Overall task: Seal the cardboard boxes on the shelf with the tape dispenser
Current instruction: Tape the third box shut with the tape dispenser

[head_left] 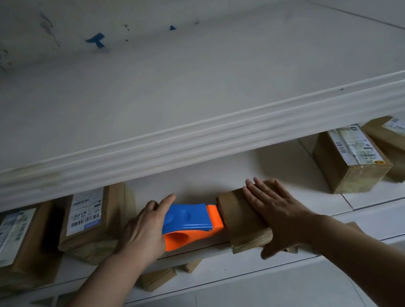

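Just right of your left hand [142, 229], which grips the tape dispenser [189, 217], its orange mouth meets the small box [236, 216] pinned under your flat, straight-fingered right hand [276, 208], so this seal looks barely begun.

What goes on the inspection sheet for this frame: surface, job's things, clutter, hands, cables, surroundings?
Surface: white shelf, set under an upper shelf.
Job's things: blue and orange dispenser, its orange end against the left side of the middle box; two labelled left boxes; two labelled right boxes.
Clutter: small boxes on the level below.
Hands: left hand grips the dispenser; right hand lies flat on the middle box, fingers straight.
Cables: nothing seen.
Surroundings: stained white wall with blue marks.
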A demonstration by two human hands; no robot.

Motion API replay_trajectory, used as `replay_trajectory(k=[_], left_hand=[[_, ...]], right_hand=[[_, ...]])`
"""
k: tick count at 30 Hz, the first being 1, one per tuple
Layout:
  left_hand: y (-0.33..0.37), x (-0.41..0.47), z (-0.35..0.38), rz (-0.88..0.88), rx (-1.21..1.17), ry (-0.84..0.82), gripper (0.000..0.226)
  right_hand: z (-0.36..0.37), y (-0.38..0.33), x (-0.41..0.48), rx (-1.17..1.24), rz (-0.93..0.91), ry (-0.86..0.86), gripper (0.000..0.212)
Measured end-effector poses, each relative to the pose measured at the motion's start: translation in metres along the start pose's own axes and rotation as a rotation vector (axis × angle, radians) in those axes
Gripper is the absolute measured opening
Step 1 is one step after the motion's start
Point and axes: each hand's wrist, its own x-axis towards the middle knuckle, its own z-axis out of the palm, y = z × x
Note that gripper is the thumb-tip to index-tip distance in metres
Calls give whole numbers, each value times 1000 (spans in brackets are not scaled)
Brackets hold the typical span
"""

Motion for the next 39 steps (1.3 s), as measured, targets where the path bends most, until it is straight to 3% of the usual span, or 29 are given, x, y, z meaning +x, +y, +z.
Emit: replay_trajectory(k=[5, 15, 18, 20, 22, 24, 26, 33, 39], left_hand=[[4, -5, 5, 10, -26, 3, 92], [-6, -14, 15, 67, -249, 0, 89], [-14, -26, 11, 106, -365, 65, 94], [-18, -32, 2, 109, -442, 142, 94], [-13, -32, -10, 127, -499, 227, 95], [0, -30, -21, 163, -517, 242, 94], [18, -26, -25, 208, -437, 206, 94], [59, -14, -17, 282, -336, 179, 93], [52, -11, -32, 218, -288, 250, 99]], right_hand=[[3, -32, 8, -34, -104, 32, 134], [-22, -57, 33, -143, -2, -108, 132], [-42, -50, 35, 26, 0, -70, 130], [-54, -39, 29, 187, -18, 97, 135], [-60, -25, 16, 512, -35, 218, 139], [-53, -14, -1, 835, -4, 206, 136], [-40, -5, -17, 944, 65, 150, 135], [-50, 7, -29, 511, 50, 97, 147], [-45, 11, -22, 464, 80, 96, 139]])
